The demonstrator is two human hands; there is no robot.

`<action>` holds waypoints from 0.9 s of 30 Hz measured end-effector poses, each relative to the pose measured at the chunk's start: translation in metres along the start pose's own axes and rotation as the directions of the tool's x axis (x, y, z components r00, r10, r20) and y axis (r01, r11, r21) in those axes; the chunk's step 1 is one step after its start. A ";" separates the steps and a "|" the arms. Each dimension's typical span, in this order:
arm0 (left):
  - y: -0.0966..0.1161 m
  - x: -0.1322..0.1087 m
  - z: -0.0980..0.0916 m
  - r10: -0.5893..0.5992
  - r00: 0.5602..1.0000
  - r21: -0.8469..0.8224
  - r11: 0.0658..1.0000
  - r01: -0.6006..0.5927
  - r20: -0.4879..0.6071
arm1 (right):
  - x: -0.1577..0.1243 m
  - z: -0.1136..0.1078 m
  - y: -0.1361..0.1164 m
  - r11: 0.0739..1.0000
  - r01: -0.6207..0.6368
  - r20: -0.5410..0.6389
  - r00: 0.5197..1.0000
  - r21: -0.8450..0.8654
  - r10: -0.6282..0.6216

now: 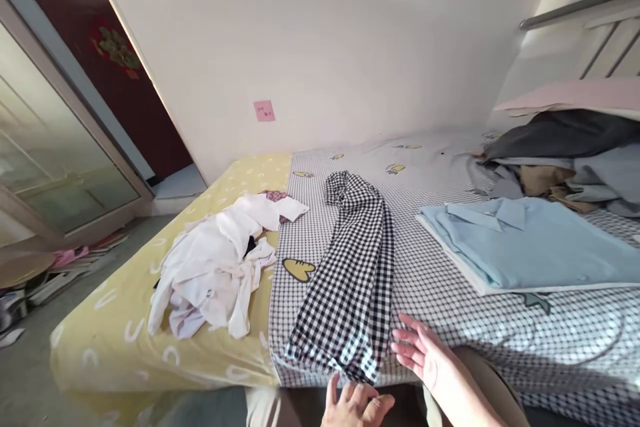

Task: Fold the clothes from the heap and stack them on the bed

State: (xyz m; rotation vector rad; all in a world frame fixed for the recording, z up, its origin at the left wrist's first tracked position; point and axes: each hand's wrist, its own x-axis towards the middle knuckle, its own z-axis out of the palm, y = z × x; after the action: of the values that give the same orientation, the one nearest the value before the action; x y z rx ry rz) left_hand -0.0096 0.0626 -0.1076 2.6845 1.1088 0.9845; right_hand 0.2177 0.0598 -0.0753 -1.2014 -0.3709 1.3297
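Note:
A black-and-white checked garment [353, 273] lies folded lengthwise on the bed, running from the middle to the near edge. My right hand [420, 350] is open, fingers stretched toward the garment's lower right edge, touching or almost touching it. At the bottom of the view my left hand [355, 403] sits just below the garment's near end, fingers loosely apart and holding nothing.
A heap of white clothes [215, 270] lies on the yellow sheet [115, 333] to the left. A folded light-blue shirt [530, 243] rests on the checked sheet [450, 293] at right, with a pile of dark and grey clothes [565, 153] behind it. Papers litter the floor [45, 273] at left.

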 end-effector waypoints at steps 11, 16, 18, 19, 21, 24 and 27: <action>-0.046 0.005 -0.099 -0.850 0.513 -0.360 0.520 0.775 -0.121 | -0.032 0.024 0.019 0.953 -0.204 0.105 0.967 -0.222 0.232; -0.056 0.037 -0.099 -0.827 0.549 -0.279 0.560 0.780 -0.122 | -0.039 0.032 0.029 0.958 -0.194 0.192 0.953 -0.210 0.235; -0.056 0.049 -0.095 -0.821 0.561 -0.252 0.569 0.783 -0.110 | -0.043 0.036 0.027 0.971 -0.167 0.222 0.954 -0.173 0.203; -0.055 0.053 -0.094 -0.820 0.562 -0.246 0.571 0.783 -0.112 | -0.044 0.037 0.025 0.974 -0.160 0.240 0.951 -0.163 0.196; -0.054 0.059 -0.090 -0.818 0.563 -0.237 0.575 0.783 -0.122 | -0.045 0.039 0.019 0.972 -0.164 0.294 0.933 -0.166 0.207; -0.053 0.058 -0.087 -0.820 0.558 -0.226 0.572 0.788 -0.131 | -0.045 0.040 0.012 0.966 -0.192 0.367 0.898 -0.174 0.244; -0.052 0.050 -0.088 -0.833 0.539 -0.214 0.553 0.805 -0.126 | -0.045 0.040 0.009 0.961 -0.224 0.386 0.882 -0.161 0.271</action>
State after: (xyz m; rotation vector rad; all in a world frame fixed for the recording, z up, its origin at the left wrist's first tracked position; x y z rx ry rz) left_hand -0.0666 0.1192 -0.0264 1.5626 1.9796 1.0614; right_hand 0.1683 0.0362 -0.0485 -1.0849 -0.6103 1.8114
